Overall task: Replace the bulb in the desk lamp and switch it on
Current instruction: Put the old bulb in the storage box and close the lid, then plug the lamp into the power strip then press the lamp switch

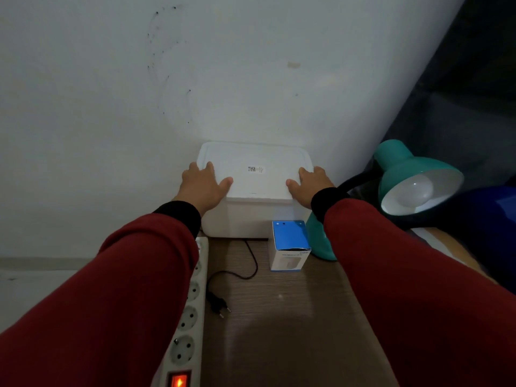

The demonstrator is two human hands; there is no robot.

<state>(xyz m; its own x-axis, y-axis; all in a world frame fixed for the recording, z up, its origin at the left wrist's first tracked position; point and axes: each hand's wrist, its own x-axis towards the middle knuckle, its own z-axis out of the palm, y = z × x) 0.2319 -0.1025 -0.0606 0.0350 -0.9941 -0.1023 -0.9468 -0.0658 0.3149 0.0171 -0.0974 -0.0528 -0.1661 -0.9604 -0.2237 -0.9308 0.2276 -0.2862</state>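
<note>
Wooden desk (279, 331), left hand (202, 187), right hand (311, 187) flat (palms down) on white box (254, 182)

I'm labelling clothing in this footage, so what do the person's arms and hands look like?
Both arms wear dark red long sleeves, the left sleeve and the right sleeve, each ending in a black cuff at the wrist. The left hand and right hand are bare: no gloves, and no ring or watch shows.

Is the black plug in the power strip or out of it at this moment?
Out. The black plug lies loose on the wooden desk beside the power strip, its two prongs bare.
</note>
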